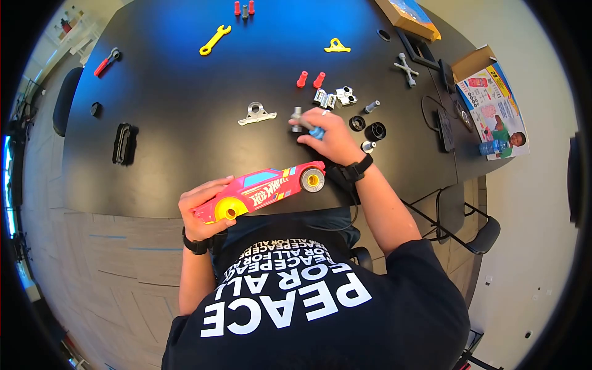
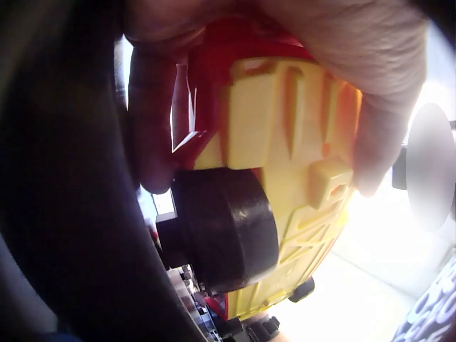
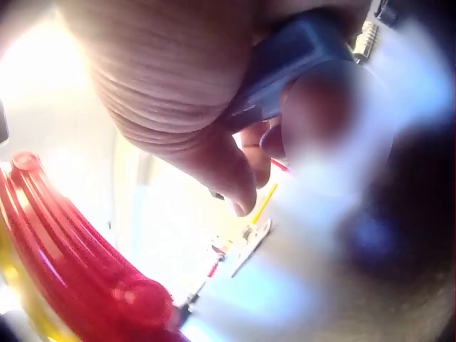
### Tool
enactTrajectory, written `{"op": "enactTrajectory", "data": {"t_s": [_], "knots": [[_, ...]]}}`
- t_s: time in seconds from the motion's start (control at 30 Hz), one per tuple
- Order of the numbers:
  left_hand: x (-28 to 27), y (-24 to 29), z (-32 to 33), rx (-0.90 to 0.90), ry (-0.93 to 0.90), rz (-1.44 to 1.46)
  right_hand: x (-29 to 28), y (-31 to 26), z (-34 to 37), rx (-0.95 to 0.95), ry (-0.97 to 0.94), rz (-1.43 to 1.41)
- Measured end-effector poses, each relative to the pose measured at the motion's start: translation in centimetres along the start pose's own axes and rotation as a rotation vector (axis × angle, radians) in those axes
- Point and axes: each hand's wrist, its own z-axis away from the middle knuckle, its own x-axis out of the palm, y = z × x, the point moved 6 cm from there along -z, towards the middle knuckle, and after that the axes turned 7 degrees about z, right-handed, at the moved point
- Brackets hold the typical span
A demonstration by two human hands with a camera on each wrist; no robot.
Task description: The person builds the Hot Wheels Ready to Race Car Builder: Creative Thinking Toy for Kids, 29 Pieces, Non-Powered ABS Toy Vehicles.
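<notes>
My left hand (image 1: 205,208) grips one end of a red toy car (image 1: 266,188) at the table's front edge, fingers over its top and thumb below. The car's side faces up, with a bare yellow wheel hub (image 1: 230,209) by the hand and a grey-rimmed wheel (image 1: 312,180) at the other end. In the left wrist view its yellow underside (image 2: 299,192) shows with a black wheel (image 2: 231,228). My right hand (image 1: 333,134) holds a toy hammer by its blue handle (image 1: 317,132); the grey head (image 1: 297,119) sticks out left over the table.
A silver bracket (image 1: 256,114) lies left of the right hand. Silver engine-like blocks (image 1: 325,98), red pegs (image 1: 302,79) and black wheel parts (image 1: 375,131) lie around it. Farther off are a yellow wrench (image 1: 215,41), a yellow bracket (image 1: 337,45) and a grey cross-shaped wrench (image 1: 406,69).
</notes>
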Motion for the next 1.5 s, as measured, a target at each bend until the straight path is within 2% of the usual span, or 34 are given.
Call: {"op": "enactTrajectory", "data": {"t_s": [0.03, 0.07, 0.1, 0.17, 0.2, 0.27, 0.3, 0.37, 0.43, 0.5, 0.57, 0.63, 0.8, 0.93, 1.07, 1.13, 1.17, 1.23, 1.27, 1.37, 1.4, 1.5], "knots": [[0.1, 0.0, 0.0, -0.001, 0.007, 0.001, -0.6, 0.3, 0.2, 0.047, 0.062, -0.012], [0.1, 0.1, -0.1, 0.021, 0.019, 0.001, -1.7, -0.6, 0.6, -0.070, 0.182, -0.021], [0.1, 0.3, -0.2, 0.042, 0.031, 0.001, -2.3, -1.2, 1.3, -0.071, 0.174, -0.021], [0.1, 0.4, -0.1, 0.054, 0.044, -0.031, -3.5, -0.8, 3.7, 0.366, 0.181, -0.590], [0.2, 0.6, -0.1, 0.070, 0.048, -0.064, -4.4, -1.9, 4.5, 0.372, 0.182, -0.589], [0.3, 0.9, -0.2, 0.084, 0.063, -0.097, -5.8, -4.2, 6.0, 0.372, 0.201, -0.884], [0.3, 1.0, -0.1, 0.101, 0.083, -0.137, -6.3, -4.9, 6.6, 0.380, 0.215, -0.880], [0.5, 0.8, 0.2, 0.117, 0.069, -0.161, -6.2, -6.4, 7.7, 0.403, 0.092, -0.884], [0.8, 0.8, 0.3, 0.135, 0.061, -0.191, -5.8, -7.4, 7.7, 0.426, 0.064, -0.859], [1.0, 1.2, 0.3, 0.158, 0.068, -0.228, -4.6, -7.9, 7.6, 0.485, -0.087, -0.800], [0.9, 1.4, 0.5, 0.178, 0.070, -0.253, -4.4, -8.5, 7.4, 0.459, -0.094, -0.748], [1.0, 1.7, 0.4, 0.199, 0.079, -0.283, -4.7, -9.4, 7.1, 0.326, -0.040, -0.539], [1.9, 2.7, 0.0, 0.315, 0.057, -0.367, -4.4, -9.4, 7.2, 0.386, -0.073, -0.585], [1.9, 2.8, -0.1, 0.305, 0.046, -0.370, -4.7, -8.8, 7.4, 0.454, -0.038, -0.541], [2.9, 3.4, -0.1, 0.332, 0.026, -0.396, -3.3, -8.5, 7.6, 0.337, -0.034, -0.464], [3.1, 3.9, 0.0, 0.335, 0.010, -0.431, -4.0, -8.3, 8.1, 0.364, 0.188, -0.065], [3.1, 4.1, 0.1, 0.333, 0.010, -0.486, -4.0, -8.1, 8.3, 0.365, 0.190, -0.065], [3.0, 4.7, 0.1, 0.331, 0.014, -0.544, -4.8, -7.0, 9.4, 0.538, 0.267, 0.022], [3.2, 5.3, 0.1, 0.317, 0.027, -0.580, -4.9, -7.0, 9.7, 0.471, 0.295, -0.057], [3.5, 6.5, 0.1, 0.293, 0.046, -0.655, -5.4, -7.9, 10.6, 0.508, 0.172, -0.105], [3.6, 6.8, 0.0, 0.287, 0.046, -0.688, -5.4, -8.7, 10.6, 0.443, 0.150, 0.007], [4.1, 7.7, -0.2, 0.272, 0.028, -0.772, -5.1, -8.6, 11.8, 0.490, 0.129, 0.054]]}}
